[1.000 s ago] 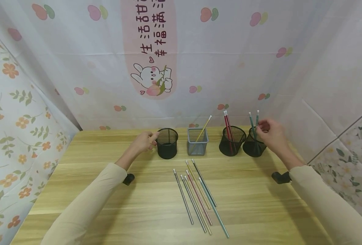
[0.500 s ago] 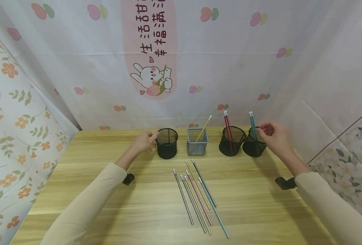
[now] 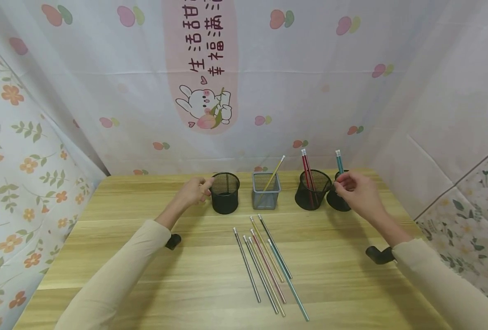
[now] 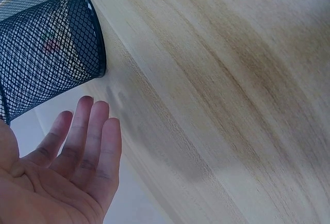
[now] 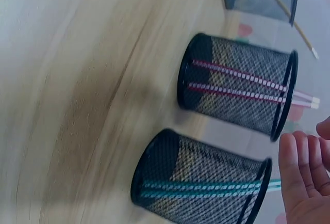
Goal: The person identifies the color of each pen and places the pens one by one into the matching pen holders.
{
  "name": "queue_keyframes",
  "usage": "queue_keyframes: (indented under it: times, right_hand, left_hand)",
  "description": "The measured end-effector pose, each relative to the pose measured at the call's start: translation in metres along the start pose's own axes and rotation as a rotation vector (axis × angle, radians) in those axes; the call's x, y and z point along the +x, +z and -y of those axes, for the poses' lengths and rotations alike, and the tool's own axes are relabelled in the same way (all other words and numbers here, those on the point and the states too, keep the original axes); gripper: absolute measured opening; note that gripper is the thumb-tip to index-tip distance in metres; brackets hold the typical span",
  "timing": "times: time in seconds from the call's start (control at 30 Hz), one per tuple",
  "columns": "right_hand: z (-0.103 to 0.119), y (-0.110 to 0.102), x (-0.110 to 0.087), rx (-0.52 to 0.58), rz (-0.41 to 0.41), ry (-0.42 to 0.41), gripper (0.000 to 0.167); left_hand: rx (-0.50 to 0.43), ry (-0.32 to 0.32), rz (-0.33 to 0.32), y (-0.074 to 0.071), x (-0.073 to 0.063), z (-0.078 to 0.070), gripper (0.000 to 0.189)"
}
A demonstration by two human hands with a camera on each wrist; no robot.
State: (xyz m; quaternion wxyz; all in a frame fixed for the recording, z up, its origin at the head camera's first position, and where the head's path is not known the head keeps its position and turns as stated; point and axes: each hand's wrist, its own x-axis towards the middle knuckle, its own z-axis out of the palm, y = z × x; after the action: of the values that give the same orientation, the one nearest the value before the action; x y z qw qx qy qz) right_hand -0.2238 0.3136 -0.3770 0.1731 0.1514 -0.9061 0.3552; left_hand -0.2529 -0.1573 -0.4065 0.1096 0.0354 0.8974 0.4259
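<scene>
My left hand (image 3: 195, 191) is beside a round black mesh pencil cup (image 3: 225, 202), its thumb at the cup's rim. In the left wrist view its fingers (image 4: 86, 146) are fairly straight and hold nothing. My right hand (image 3: 362, 191) is at the rim of another black mesh cup (image 5: 203, 175) at the far right. Two teal pencils (image 3: 339, 160) stand in that cup, close together with their white eraser ends up. The right fingers (image 5: 295, 167) are loosely bent, with nothing gripped. The hand hides part of the cup in the head view.
Between the hands stand a grey square mesh cup (image 3: 266, 201) with one yellow pencil (image 3: 277, 167) and a black mesh cup (image 3: 305, 199) with two red pencils (image 3: 307, 167). Several pencils lie on the wooden table (image 3: 202, 275), including a teal pencil (image 3: 296, 297). A curtain (image 3: 301, 91) hangs behind.
The right hand let go of one teal pencil, which leaned over beside the other. That hand drew back right, then came left to the cup's front. The left hand stays put.
</scene>
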Motion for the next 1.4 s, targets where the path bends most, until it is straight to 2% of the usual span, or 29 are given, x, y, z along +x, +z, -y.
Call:
queue_keyframes:
  times: [0.23,0.5,0.67,1.03,1.4]
  right_hand:
    - [0.014,0.01,-0.006,-0.032,0.034,-0.024,0.007]
    - [0.025,0.026,-0.013,-0.002,0.128,0.011,0.007]
    - [0.033,0.036,-0.016,0.001,0.186,0.016,0.007]
    - [0.048,0.062,-0.024,0.004,0.274,-0.041,0.006]
    - [0.06,0.087,-0.039,0.049,0.404,-0.036,0.008]
  left_hand:
    - [0.003,0.009,-0.004,0.0,0.001,0.001,0.061]
    - [-0.021,-0.004,0.002,0.0,0.001,0.001,0.059]
    - [-0.002,0.005,0.001,0.0,0.001,0.001,0.06]
    - [0.006,-0.01,0.008,0.0,0.003,0.001,0.061]
    - [-0.021,-0.015,0.005,0.001,0.004,0.002,0.062]
